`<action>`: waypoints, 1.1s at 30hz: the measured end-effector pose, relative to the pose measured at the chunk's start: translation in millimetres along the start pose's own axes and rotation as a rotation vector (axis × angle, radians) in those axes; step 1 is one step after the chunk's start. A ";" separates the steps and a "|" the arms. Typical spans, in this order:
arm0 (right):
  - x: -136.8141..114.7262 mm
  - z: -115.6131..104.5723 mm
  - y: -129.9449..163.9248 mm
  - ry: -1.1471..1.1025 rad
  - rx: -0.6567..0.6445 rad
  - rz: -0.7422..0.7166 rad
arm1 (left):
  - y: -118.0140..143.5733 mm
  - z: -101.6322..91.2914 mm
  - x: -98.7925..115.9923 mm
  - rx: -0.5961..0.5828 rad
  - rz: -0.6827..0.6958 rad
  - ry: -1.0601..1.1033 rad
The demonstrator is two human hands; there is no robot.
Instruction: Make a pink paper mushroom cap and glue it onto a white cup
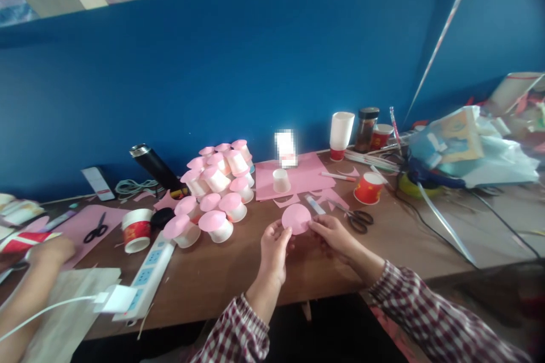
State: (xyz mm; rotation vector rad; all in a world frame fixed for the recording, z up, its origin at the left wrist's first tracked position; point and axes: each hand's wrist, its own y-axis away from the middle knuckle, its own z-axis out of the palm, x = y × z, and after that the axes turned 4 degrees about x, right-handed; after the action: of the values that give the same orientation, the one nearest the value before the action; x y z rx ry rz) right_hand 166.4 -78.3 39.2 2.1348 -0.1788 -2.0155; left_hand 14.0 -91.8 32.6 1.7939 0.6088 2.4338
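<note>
Both hands, left hand [275, 245] at seven o'clock, right hand [334, 232] at four, are pinching a flat, round pink paper disc [296, 218] by its edges.

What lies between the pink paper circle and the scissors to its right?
In the head view, a small glue stick and pink paper scraps lie between the pink paper circle, held by both hands, and the scissors.
</note>
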 end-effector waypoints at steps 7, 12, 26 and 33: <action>6.6 1.3 -14.4 0.225 -0.008 -0.079 | -10.1 -20.9 -4.6 0.064 0.453 -0.499; 15.6 6.7 -16.9 0.439 0.000 -0.133 | -15.0 -33.8 -5.6 0.017 0.856 -0.939; 9.3 -23.8 -26.0 0.946 0.307 -0.421 | -23.3 -31.6 -4.3 -0.173 0.966 -1.321; 15.2 -27.2 -47.3 0.993 0.324 -0.405 | -24.0 -32.2 -2.8 -0.142 1.012 -1.339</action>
State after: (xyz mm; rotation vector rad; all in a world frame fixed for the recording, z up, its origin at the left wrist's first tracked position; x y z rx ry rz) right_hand 192.1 -34.0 15.1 3.2910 0.1020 -0.8489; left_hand -19.4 -79.4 13.9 3.3560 -0.6974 0.7323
